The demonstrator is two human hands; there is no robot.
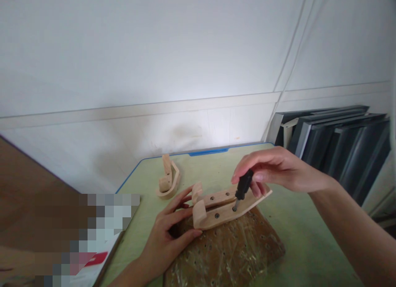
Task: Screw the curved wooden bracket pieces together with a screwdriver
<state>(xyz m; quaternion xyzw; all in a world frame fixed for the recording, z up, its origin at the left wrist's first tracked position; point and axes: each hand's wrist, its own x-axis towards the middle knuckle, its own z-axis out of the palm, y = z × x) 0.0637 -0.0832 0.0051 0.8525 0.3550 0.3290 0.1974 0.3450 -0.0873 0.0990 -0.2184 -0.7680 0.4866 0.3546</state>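
A pale wooden piece with two long arms and upright blocks at its left end (221, 210) rests on a worn brown board (229, 250) that looks wrapped in clear film or tape. Dark screw heads sit in its arms. My right hand (275, 171) is closed around the black handle of a short screwdriver (244, 185), its tip down at a screw in the nearer arm. The left end of the wooden piece is between the thumb and fingers of my left hand (173, 223), which steadies it; some fingers are hidden behind it.
A second small wooden piece (169, 177) lies farther back on the green table (309, 237), which has a blue edge. A white wall (185, 52) stands behind. Dark flat panels (334, 134) lean at the right. Someone's pixelated figure (77, 237) is at the lower left.
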